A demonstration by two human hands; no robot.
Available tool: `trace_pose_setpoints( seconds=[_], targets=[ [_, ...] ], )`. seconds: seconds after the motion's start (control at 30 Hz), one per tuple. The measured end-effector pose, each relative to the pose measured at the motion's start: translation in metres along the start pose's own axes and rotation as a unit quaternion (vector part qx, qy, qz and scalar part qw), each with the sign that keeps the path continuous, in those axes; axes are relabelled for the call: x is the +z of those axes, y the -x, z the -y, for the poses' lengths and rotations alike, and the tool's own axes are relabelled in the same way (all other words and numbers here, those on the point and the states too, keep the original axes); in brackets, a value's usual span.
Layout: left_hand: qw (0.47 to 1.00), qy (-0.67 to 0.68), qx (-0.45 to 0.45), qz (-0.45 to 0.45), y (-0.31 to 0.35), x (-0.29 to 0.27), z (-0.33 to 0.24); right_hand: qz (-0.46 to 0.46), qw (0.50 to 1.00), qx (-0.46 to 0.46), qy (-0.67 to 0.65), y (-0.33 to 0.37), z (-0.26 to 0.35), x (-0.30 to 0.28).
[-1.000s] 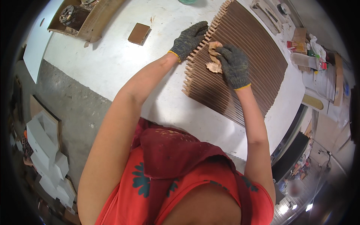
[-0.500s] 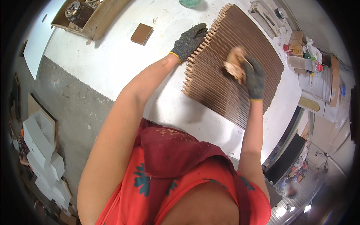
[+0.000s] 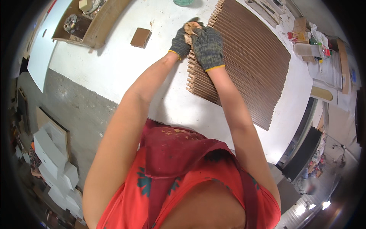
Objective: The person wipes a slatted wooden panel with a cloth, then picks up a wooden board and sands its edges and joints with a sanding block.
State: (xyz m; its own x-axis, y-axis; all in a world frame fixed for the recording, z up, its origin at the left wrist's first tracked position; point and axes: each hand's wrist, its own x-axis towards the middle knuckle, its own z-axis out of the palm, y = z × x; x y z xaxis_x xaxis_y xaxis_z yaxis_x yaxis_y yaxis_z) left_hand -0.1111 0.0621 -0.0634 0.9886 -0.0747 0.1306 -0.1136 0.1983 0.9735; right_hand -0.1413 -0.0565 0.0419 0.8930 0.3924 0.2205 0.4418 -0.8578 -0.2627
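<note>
A broad row of thin brown strips (image 3: pixel 251 57) lies side by side on the white table, their pale cut ends along the left edge. My right hand (image 3: pixel 207 45), in a dark knit glove with a yellow cuff, is closed on a crumpled tan rag (image 3: pixel 191 27) at the strips' left ends. My left hand (image 3: pixel 180 42), gloved alike, rests against those same ends, beside the rag. Its fingers are mostly hidden behind the rag and the right hand.
A small brown block (image 3: pixel 140 37) lies left of my hands on the white table (image 3: pixel 95 65). An open cardboard box (image 3: pixel 93 32) with a dark can stands at the far left. A green bowl (image 3: pixel 183 2) sits at the far edge. Bottles and packets (image 3: pixel 310 44) crowd the right.
My right hand has swept left with the rag, from the middle of the strips to their left ends, beside my left hand. The left hand has stayed nearly in place.
</note>
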Motion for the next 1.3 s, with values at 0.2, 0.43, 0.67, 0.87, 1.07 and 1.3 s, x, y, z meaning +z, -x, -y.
trace_pose_setpoints(
  seconds=[0.2,0.43,0.67,0.87,1.07,1.3],
  targets=[
    [0.922,0.374,-0.088,-0.047,0.034,-0.005,-0.030,-0.129,0.965,0.080,-0.216,0.088,-0.064,-0.068],
    [0.943,-0.287,0.067,0.156,0.164,-0.020,-0.073,-0.099,0.818,0.558,-0.101,0.306,-0.170,-0.143],
    [0.832,-0.531,0.063,0.146,0.158,0.008,-0.064,-0.044,0.960,0.136,0.242,0.258,-0.111,-0.060],
    [0.858,-0.473,0.023,0.201,0.155,0.007,-0.068,-0.073,0.994,-0.069,0.051,0.113,0.028,-0.009],
    [0.826,-0.542,0.069,0.139,0.157,0.006,-0.075,-0.077,0.976,-0.204,-0.012,0.111,0.003,-0.051],
    [0.844,-0.514,0.052,0.144,0.158,0.005,-0.077,0.052,0.997,-0.031,-0.039,0.146,-0.022,-0.062]
  ],
)
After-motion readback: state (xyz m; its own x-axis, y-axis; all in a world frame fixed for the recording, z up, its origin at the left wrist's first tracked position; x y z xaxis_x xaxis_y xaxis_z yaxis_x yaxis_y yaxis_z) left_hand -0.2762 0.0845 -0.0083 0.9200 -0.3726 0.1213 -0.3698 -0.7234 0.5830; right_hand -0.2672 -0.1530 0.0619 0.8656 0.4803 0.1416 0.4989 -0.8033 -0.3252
